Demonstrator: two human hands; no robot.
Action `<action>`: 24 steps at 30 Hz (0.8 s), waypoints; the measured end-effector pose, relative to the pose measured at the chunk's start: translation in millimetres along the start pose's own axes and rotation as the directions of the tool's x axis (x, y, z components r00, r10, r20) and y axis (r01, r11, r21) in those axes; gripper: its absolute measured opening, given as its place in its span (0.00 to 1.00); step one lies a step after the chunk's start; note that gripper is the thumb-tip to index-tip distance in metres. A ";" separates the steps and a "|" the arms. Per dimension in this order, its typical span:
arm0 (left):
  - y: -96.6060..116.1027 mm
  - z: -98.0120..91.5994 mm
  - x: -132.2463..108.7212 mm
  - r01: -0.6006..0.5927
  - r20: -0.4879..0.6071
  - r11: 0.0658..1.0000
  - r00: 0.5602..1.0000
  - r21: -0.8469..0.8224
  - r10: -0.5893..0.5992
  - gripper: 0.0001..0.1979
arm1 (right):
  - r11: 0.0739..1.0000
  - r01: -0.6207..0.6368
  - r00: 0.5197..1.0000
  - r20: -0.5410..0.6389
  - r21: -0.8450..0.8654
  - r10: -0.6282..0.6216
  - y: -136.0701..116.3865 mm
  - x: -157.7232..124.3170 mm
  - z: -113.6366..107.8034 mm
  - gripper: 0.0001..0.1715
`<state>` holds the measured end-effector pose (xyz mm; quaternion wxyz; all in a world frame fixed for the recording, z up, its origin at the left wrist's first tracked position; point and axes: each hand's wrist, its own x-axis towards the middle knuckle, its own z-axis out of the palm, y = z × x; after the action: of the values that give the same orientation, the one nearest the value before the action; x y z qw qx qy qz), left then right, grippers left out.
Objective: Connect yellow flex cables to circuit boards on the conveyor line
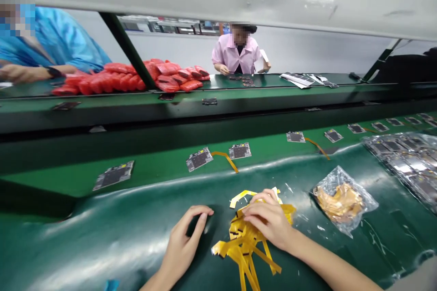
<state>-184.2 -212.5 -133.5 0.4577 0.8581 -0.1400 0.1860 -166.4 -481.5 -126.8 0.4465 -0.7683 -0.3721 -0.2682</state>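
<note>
Your right hand (273, 220) lies over the upper right of a loose pile of yellow ribbon cables (251, 238) on the worktop (136, 236), its fingers bent and slightly spread; I cannot tell whether they grip a strand. Your left hand (182, 243) is farther off, apart from the pile, which lies just to the right of its fingertips; thumb and index tips are close together, with nothing visible between them. The longest tails run from the pile toward you.

The ribbons are flat, thin and glossy, some bent, with dark end pieces. The worktop is smooth, shiny green. To the right sits a crinkled clear bag (341, 204) of tan-gold strips. Beyond, flat dark circuit boards (200, 159) line a green strip (157, 163).
</note>
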 end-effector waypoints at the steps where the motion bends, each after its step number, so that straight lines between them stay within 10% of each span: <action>1: 2.0 0.2 -0.1 0.008 0.007 1.000 1.000 -0.005 -0.008 0.11 | 1.000 0.004 1.000 -0.031 0.020 -0.004 -3.1 0.5 -2.6 0.06; 9: 12.1 -0.1 0.7 0.013 0.048 1.000 0.999 -0.022 -0.012 0.12 | 0.982 0.178 0.944 -0.292 0.055 -0.155 -13.6 -9.5 -27.2 0.05; 15: 15.4 -0.5 3.1 0.013 0.053 1.000 0.999 -0.023 -0.011 0.11 | 0.941 0.256 0.961 -0.047 -0.223 -0.273 -11.2 -19.2 -67.9 0.11; 20: 18.4 -0.4 5.7 0.050 0.062 0.998 0.997 -0.024 -0.048 0.11 | 0.951 0.202 0.954 -0.174 -0.235 -0.246 5.5 -15.8 -78.1 0.14; 24: 20.2 0.1 8.5 0.052 0.067 0.998 0.997 -0.039 -0.049 0.12 | 0.878 0.289 0.948 -0.012 -0.381 -0.318 44.2 -30.8 -88.4 0.11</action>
<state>-184.9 -224.1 -115.0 0.4746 0.8577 -0.1371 0.1429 -155.4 -584.4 -130.8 0.2574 -0.7609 -0.4129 -0.4294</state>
